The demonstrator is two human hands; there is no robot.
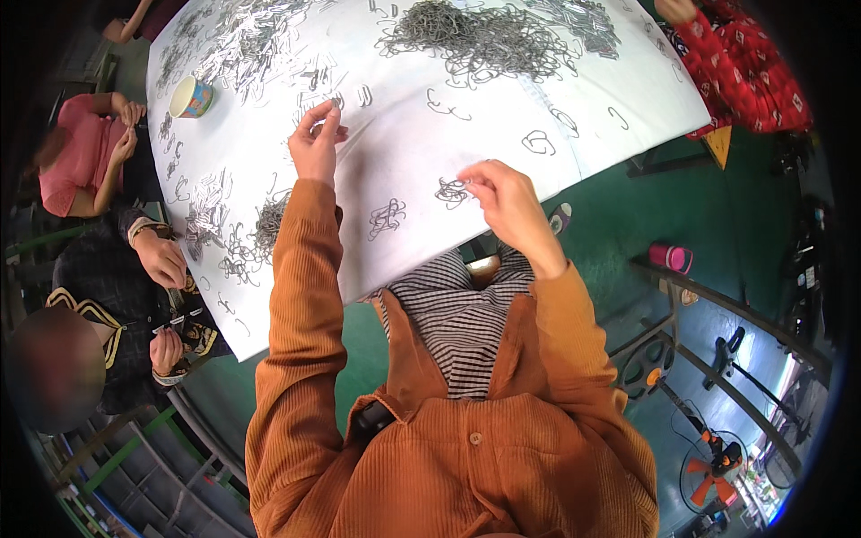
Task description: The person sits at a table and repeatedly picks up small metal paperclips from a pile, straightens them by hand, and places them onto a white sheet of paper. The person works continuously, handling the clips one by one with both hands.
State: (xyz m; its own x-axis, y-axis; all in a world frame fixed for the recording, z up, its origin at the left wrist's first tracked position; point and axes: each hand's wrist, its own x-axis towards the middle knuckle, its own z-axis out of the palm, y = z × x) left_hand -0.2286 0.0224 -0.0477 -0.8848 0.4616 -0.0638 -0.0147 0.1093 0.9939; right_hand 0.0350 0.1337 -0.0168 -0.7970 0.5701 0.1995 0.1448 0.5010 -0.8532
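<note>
Rust corduroy sleeves rising to white cloth-covered surface (574, 143): right hand (502, 202) pinching tangled grey wire clips (453, 192) (just leftward), left hand (316, 143) pinching one small wire clip (330, 109).

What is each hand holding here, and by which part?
The left hand pinches a small wire clip at its lower end. The right hand grips a tangle of clips by its right edge.

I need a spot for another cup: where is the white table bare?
Bare: the stretch between the left hand and right hand, and the near right corner of the table past the loose clips. Crowded: the big wire pile at the far edge and the left side around the cup.
</note>
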